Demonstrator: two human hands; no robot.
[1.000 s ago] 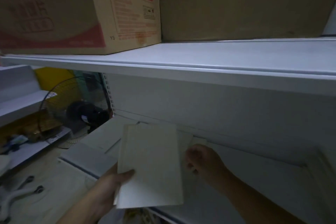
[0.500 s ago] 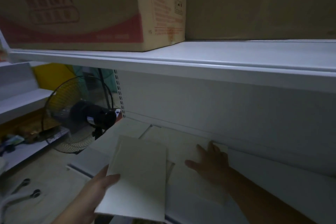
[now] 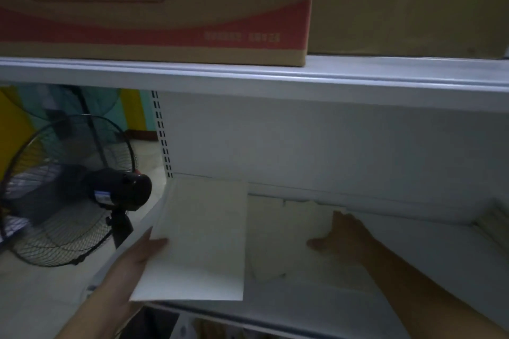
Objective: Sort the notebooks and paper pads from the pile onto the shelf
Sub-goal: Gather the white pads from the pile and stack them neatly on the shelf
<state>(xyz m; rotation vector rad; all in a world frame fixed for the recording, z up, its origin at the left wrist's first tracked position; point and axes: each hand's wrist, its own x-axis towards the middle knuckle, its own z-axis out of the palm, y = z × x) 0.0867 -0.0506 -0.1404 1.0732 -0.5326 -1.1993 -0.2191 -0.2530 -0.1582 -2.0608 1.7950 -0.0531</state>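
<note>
Pale paper filled the left hand (image 3: 137, 259): it gripped a cream-coloured pad (image 3: 198, 239) by its left edge, thumb on top, holding the pad flat over the left end of the white shelf (image 3: 413, 264), its near edge jutting past the shelf lip. Whether the pad already rested on the shelf or hovered just above it could not be told. The right hand (image 3: 338, 237) lay open, palm down, pressing on a stack of similar pads (image 3: 278, 242) just beside the held one, near the back panel. At the far right of the same shelf, more paper goods (image 3: 493, 217) showed dimly. So some items looked already placed, and this pad seemed about to join them on the left. The source pile was out of view, so how much remained could not be judged. Above, a cardboard box (image 3: 154, 5) sat on the upper shelf; a black fan (image 3: 68, 190) stood to the left.
</note>
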